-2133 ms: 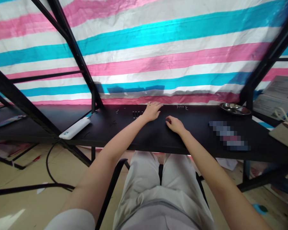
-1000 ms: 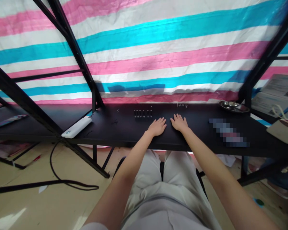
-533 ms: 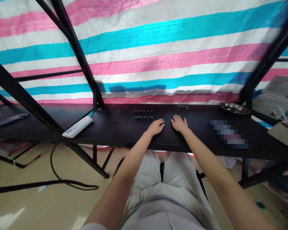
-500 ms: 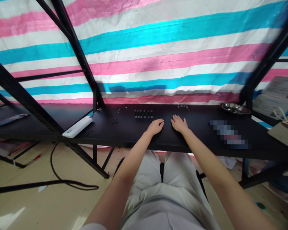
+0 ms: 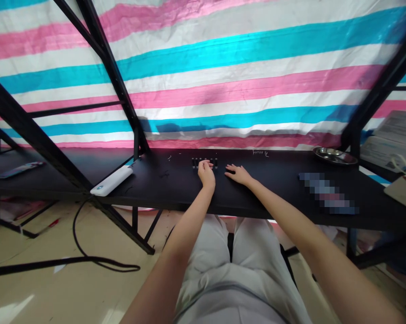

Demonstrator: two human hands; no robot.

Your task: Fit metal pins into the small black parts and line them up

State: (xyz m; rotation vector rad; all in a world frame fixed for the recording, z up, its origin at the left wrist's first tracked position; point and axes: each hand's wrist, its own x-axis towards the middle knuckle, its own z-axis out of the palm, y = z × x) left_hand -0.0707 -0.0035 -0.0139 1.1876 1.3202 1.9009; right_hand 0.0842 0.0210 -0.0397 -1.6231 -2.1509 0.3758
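Striped plastic sheeting [image 5: 203,94] hangs behind a long black tabletop [image 5: 277,184]. Row of little dark cylinders [image 5: 193,163] sits around the middle, toward the far side, and the left hand [image 5: 206,173] blocks part of it, fingers loosely curled; can't tell if it's got one. Right hand [image 5: 238,174] is just right of that, fingers spread, holding nothing visible. White device [image 5: 111,181] on the left, tiny pale bits [image 5: 259,153] along the far edge, shiny metal dish [image 5: 335,155] far right, pixelated item [image 5: 327,193] nearer.

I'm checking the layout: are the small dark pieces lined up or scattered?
Lined up: the visible small dark pieces form a row, showing on both sides of the left hand, which hides part of it.
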